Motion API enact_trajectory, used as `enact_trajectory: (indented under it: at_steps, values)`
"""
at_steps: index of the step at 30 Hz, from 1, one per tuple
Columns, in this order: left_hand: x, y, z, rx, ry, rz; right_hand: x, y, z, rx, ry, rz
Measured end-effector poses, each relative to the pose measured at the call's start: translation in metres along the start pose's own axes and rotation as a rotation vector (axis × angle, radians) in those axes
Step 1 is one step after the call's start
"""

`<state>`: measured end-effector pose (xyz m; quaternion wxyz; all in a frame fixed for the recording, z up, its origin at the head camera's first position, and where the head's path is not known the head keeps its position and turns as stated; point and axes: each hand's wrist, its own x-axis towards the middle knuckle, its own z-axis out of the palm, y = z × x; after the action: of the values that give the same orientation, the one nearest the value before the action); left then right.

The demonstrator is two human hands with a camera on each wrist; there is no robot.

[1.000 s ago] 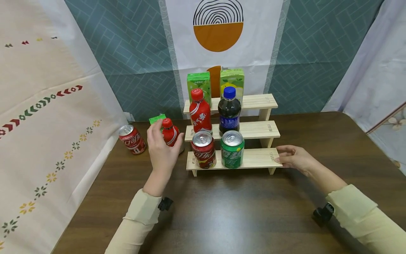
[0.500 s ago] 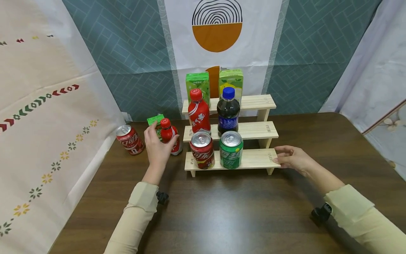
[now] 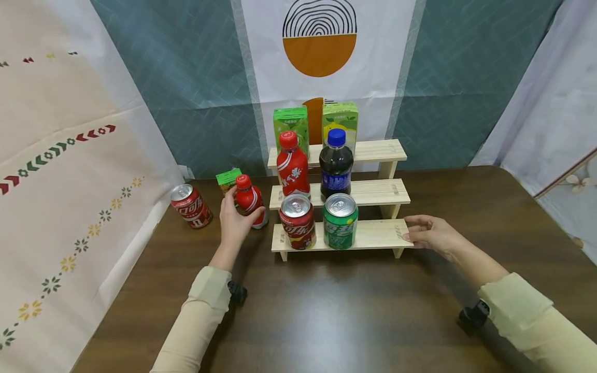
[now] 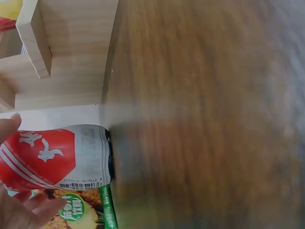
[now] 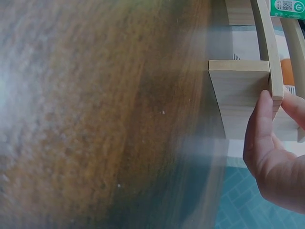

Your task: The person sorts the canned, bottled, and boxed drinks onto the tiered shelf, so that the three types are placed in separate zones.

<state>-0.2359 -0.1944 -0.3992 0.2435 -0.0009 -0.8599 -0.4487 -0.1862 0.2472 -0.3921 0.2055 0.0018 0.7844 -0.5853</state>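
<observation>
A person's left hand [image 3: 235, 220] has settled round a small red bottle [image 3: 249, 199] on the dark wooden table [image 3: 336, 311], just left of a three-step wooden rack [image 3: 373, 233]; a second ago that hand was raised with fingers spread in front of the bottle, half a second ago it was closing in, and now thumb and fingers curl about the bottle's body, which stands upright on the table, still outside the rack; the left wrist view shows the red-and-white label [image 4: 52, 157] against the fingers [image 4: 24, 212], with a green carton [image 4: 81, 210] lying just behind it; the right hand [image 3: 431, 235] has barely moved, its fingertips pressed on the right end of the lowest step, thumb along the edge of the board [image 5: 240, 95] in the right wrist view, fingers fairly straight, apparently steadying the rack; on the rack, unchanged, stand a red can [image 3: 297, 220] and a green can [image 3: 340, 220] on the near step, a taller red bottle [image 3: 292, 166] and a dark bottle with a blue cap [image 3: 336, 166] on the middle step, two green cartons [image 3: 291, 124] on the far step; a loose red can [image 3: 190, 205] stands far left; judging by the grip, the small bottle looks ready to be lifted, the grasp secured but the bottle not yet raised.
</observation>
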Motion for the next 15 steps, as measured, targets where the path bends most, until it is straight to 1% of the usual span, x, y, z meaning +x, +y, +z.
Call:
enact_trajectory:
  at_steps: [2, 4, 9, 12, 15]
  values:
    - [0.003, -0.001, 0.000, -0.026, -0.020, -0.001, 0.001, -0.002, -0.001, 0.004, 0.002, -0.005]
    - [0.006, -0.003, 0.000, -0.052, -0.023, -0.005, 0.002, -0.002, 0.000, 0.012, 0.003, -0.006]
    - [0.004, -0.010, 0.000, -0.131, -0.049, -0.058, 0.002, 0.003, 0.000, 0.016, -0.002, 0.000]
    - [0.005, -0.011, -0.001, -0.159, -0.074, -0.080, 0.002, 0.004, -0.001, 0.024, 0.001, 0.003]
    - [0.008, -0.010, -0.004, -0.165, -0.098, -0.084, 0.002, 0.002, -0.001, 0.027, 0.004, -0.006]
